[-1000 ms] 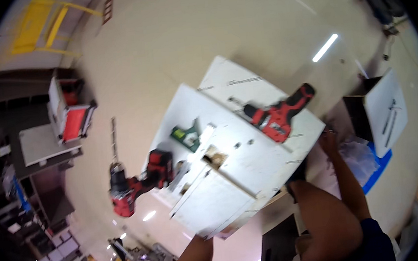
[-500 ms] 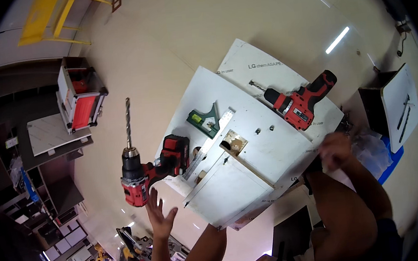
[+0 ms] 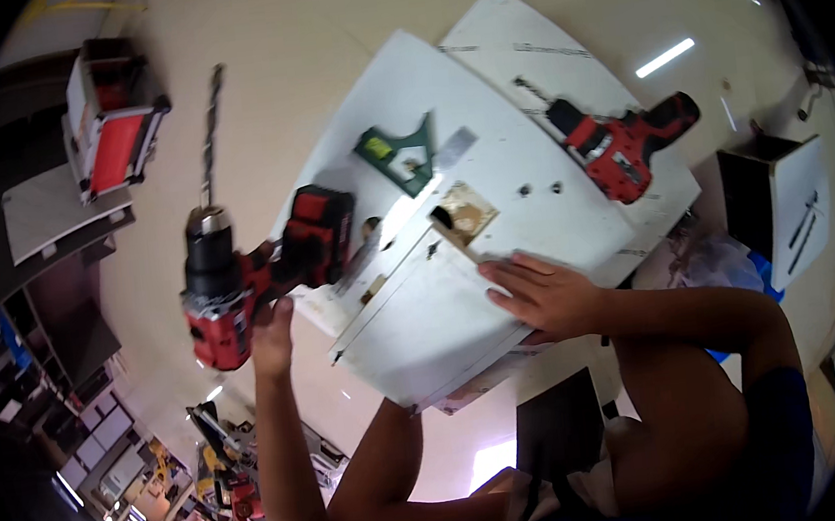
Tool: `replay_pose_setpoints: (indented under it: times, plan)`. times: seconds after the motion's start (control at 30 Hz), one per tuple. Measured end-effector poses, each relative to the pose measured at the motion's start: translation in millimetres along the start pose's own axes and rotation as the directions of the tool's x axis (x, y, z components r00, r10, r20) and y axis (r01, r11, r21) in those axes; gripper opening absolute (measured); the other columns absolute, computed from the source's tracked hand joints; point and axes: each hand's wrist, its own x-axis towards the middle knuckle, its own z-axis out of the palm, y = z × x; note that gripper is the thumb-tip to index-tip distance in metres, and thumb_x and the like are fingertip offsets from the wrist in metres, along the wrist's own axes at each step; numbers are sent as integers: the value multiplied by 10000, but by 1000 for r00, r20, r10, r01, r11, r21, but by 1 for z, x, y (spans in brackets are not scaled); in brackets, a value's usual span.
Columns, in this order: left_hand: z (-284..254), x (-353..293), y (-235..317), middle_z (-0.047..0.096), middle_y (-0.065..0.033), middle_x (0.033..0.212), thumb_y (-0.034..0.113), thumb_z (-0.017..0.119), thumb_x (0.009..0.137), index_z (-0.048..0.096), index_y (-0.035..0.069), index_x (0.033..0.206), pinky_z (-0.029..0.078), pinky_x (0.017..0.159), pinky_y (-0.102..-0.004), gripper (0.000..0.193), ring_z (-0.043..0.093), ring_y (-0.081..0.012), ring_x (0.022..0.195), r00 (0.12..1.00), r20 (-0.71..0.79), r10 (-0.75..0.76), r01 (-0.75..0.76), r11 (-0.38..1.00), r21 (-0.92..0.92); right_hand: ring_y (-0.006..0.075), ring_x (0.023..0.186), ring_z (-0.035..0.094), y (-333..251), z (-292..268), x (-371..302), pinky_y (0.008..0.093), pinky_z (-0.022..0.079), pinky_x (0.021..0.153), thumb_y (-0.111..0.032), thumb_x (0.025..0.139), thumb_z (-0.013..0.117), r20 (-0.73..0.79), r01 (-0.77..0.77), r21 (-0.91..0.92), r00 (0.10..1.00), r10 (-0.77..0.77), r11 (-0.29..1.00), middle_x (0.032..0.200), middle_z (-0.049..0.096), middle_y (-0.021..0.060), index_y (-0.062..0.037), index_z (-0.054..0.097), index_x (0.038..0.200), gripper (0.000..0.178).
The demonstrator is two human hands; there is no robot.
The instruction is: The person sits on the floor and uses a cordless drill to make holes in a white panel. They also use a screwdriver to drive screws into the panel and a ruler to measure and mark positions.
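A red and black cordless drill [image 3: 225, 299] with a long twist bit points away from me, its battery over the left part of the white board [image 3: 373, 114]. My left hand [image 3: 271, 340] is closed at the drill's handle, with the thumb showing and the other fingers hidden behind the tool. My right hand [image 3: 542, 299] lies palm down with fingers stretched on the near edge of a smaller white panel [image 3: 434, 324], which rests on the board. A green-handled combination square [image 3: 402, 156] lies beyond the panel, near a square hole [image 3: 466, 211].
A second red and black drill [image 3: 623, 150] lies on the board's right side. A dark stand with a white side [image 3: 800, 209] is at the right, beside clear plastic bags [image 3: 714, 262]. A red-and-silver case [image 3: 119, 133] and shelves stand at the left.
My left hand has closed in on the drill's handle. My right hand has come from above my knee onto the white panel. The whole view has shifted, so the board sits higher.
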Motion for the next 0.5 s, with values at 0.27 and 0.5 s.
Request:
replay_pose_setpoints:
  times: [0.27,0.5]
  plan:
    - [17,42,21,701,-134,934,253,530,1057,404,-62,1363,514,916,-384,457,672,-214,917,979,-89,183,-188,981,-56,301,1509,338,1,-5,20,601,273,1215,-447,680,880,-18,71,-58,997,-72,996,1605,421,97,-78,519,1439,918]
    - [0,-1,30,601,-62,825,249,514,1067,429,-25,1403,484,741,-315,442,563,-144,752,963,-257,86,-126,981,-147,297,1497,360,2,2,22,592,291,1208,-440,699,871,-59,37,-65,997,-41,997,1576,465,83,-74,522,1437,894]
